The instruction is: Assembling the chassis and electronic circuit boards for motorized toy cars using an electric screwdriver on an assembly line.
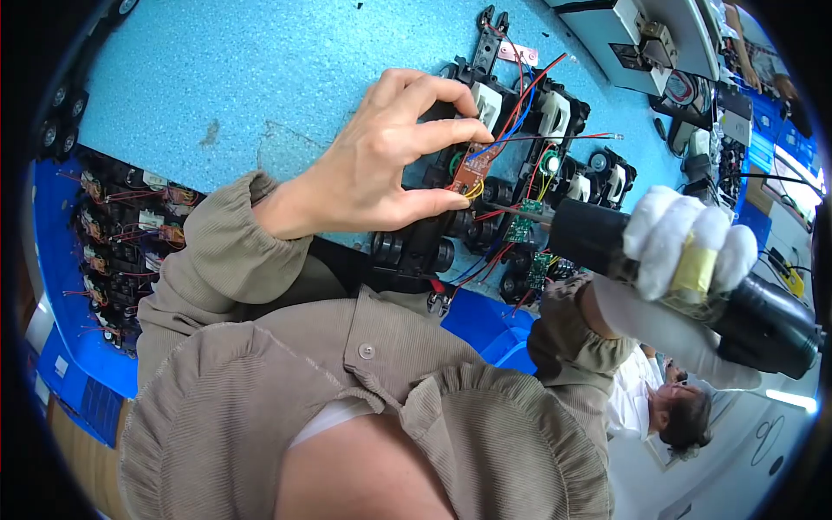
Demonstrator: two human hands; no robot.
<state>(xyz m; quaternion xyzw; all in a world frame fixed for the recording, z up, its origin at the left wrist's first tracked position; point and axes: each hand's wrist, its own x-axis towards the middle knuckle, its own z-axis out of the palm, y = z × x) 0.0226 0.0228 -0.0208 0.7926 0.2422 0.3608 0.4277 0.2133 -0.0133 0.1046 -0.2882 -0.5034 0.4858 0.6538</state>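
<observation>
My bare left hand (373, 160) pinches a red-brown circuit board (471, 172) between the thumb and fingers. Red, blue, black and yellow wires run from that board, which lies over a black toy-car chassis (423, 247) with wheels. In a white glove with yellow tape on one finger, my right hand (689, 247) grips a black electric screwdriver (589, 234). Its thin bit points left, with the tip close to the board's lower edge by my left thumb; whether it touches a screw I cannot tell.
More black chassis (555, 117) with wires and green circuit boards (522, 225) stand on the light-blue tabletop (260, 69). A blue bin (113, 364) at the left holds several wired chassis. A white box-shaped device (615, 43) stands at the far right. Another person (650, 403) is at the lower right.
</observation>
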